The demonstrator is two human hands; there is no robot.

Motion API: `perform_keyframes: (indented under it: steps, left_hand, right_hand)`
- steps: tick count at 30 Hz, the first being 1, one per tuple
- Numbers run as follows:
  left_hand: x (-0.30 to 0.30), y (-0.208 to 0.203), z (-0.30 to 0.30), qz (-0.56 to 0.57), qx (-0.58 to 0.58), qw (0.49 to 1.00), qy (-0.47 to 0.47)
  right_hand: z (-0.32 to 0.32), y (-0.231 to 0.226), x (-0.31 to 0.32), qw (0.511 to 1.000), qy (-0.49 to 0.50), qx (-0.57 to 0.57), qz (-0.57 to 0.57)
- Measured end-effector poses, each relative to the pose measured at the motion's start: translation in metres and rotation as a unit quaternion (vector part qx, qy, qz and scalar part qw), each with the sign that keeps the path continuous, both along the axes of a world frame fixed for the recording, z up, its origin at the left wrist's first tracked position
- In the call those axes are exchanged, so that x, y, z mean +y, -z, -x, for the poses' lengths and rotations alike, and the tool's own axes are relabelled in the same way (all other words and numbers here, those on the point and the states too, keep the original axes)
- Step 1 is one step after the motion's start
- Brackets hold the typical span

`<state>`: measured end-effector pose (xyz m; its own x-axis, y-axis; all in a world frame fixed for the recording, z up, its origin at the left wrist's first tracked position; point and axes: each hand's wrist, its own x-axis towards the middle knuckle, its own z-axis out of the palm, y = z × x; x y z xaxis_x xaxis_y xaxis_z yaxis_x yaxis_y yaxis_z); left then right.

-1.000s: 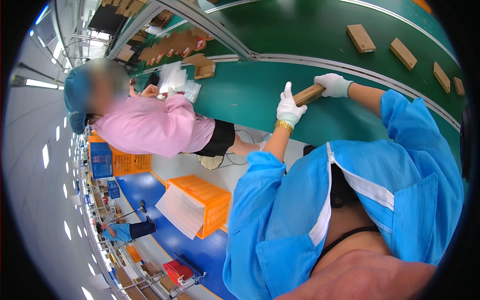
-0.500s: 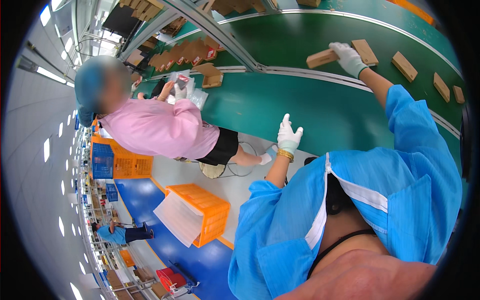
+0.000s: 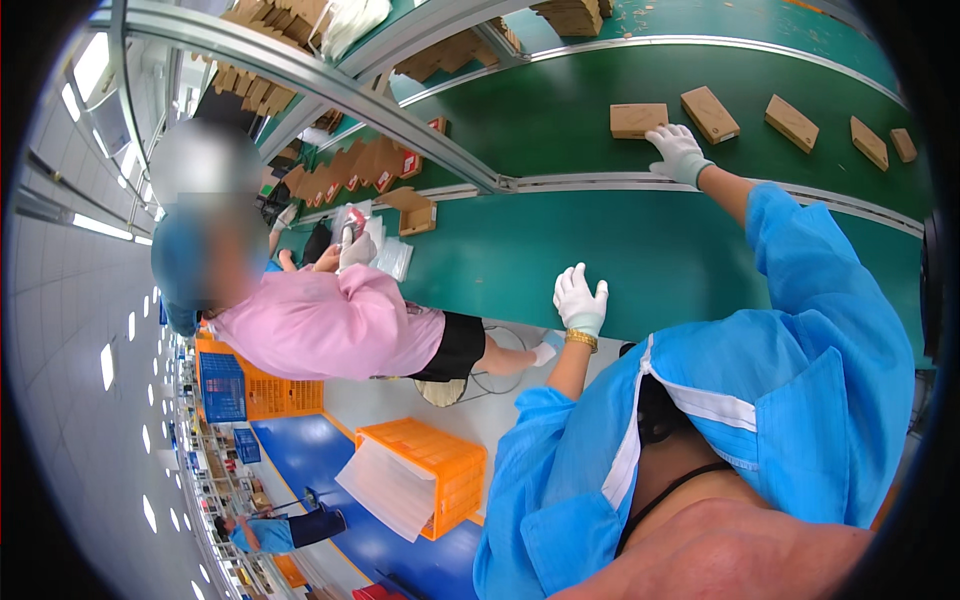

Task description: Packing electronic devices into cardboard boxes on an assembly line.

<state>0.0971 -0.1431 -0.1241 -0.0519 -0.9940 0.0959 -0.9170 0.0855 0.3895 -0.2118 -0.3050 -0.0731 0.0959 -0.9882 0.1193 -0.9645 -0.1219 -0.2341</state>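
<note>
The right hand (image 3: 678,150), in a white glove, reaches out over the far green belt (image 3: 560,110) and rests its fingers on the near edge of a small cardboard box (image 3: 638,120). Its grip is wide, the fingers spread flat rather than closed around anything. The box is plain brown, flat and rectangular, lying closed on the belt at the left end of a row of similar boxes (image 3: 790,122) that runs off to the right. The left hand (image 3: 580,300), also gloved in white with a gold watch (image 3: 581,340) at the wrist, is raised over the edge of the near green tabletop (image 3: 480,260), its grip loosely spread and holding nothing.
</note>
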Motion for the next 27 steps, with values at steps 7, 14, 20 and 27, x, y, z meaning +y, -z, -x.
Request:
perform_keyframes:
  steps: [7,14,20,27]
  left_hand:
    - [0.005,0.018,0.002,0.129,-0.103,0.986,0.033]
    - [0.005,0.012,0.004,0.116,-0.115,0.986,0.041]
    - [-0.04,-0.025,0.009,0.209,0.01,0.977,0.03]
    - [-0.205,-0.357,0.044,0.506,-0.054,0.846,0.158]
  right_hand:
    - [-0.012,-0.01,-0.079,0.997,0.014,0.058,-0.054]
    - [-0.008,0.002,-0.12,0.983,0.057,0.037,-0.17]
    - [-0.026,0.009,-0.103,0.993,0.1,0.05,-0.049]
    - [-0.045,0.011,0.046,0.988,-0.093,-0.118,0.03]
